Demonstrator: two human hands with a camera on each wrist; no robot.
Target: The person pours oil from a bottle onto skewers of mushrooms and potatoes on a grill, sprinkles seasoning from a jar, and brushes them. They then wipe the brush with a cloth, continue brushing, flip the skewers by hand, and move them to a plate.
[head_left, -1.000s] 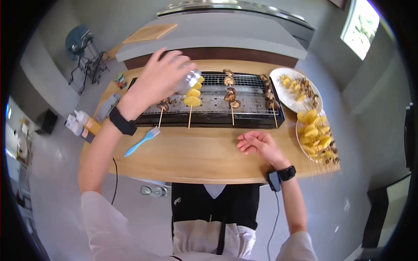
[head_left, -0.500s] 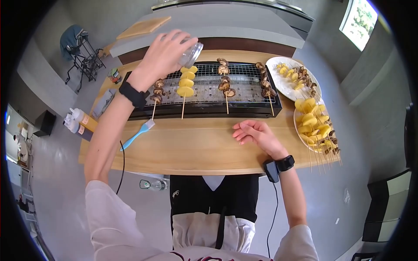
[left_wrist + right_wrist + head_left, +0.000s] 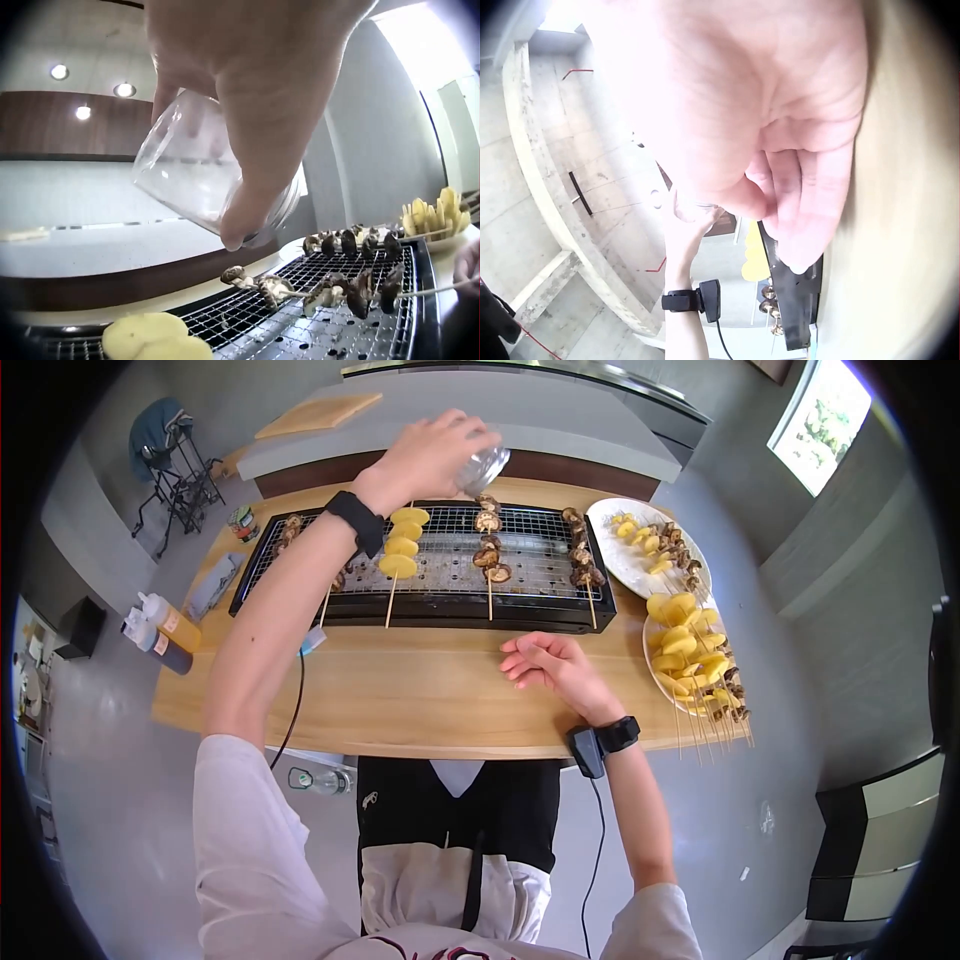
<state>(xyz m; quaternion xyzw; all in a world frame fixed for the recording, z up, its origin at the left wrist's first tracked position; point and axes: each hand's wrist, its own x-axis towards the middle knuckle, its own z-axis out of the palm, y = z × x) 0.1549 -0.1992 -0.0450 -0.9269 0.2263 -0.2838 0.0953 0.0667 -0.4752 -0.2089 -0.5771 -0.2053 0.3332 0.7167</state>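
Note:
My left hand [image 3: 425,455] grips a clear glass shaker jar [image 3: 184,169] with a silvery lid, tilted lid-down above the grill's back edge. In the head view it overlaps the top of a mushroom skewer [image 3: 490,550]. To its left on the black grill [image 3: 540,540] lies a skewer of yellow potato slices [image 3: 400,550], with another mushroom skewer [image 3: 580,550] at the right end. More mushrooms at the left are partly behind my forearm. My right hand [image 3: 560,670] rests on the wooden table in front of the grill, fingers loosely curled, holding nothing.
Two plates on the right bear skewers: an oval white plate [image 3: 610,545] and one piled with potato slices [image 3: 685,640]. Squeeze bottles [image 3: 165,630] and a small can [image 3: 243,523] stand left. My left forearm mostly hides a blue brush [image 3: 312,640]. A cable hangs by the table edge.
My left hand has carried the tilted jar rightward, from over the potato skewer to the far end of the middle mushroom skewer. My right hand stays resting on the table. The head view has shifted slightly.

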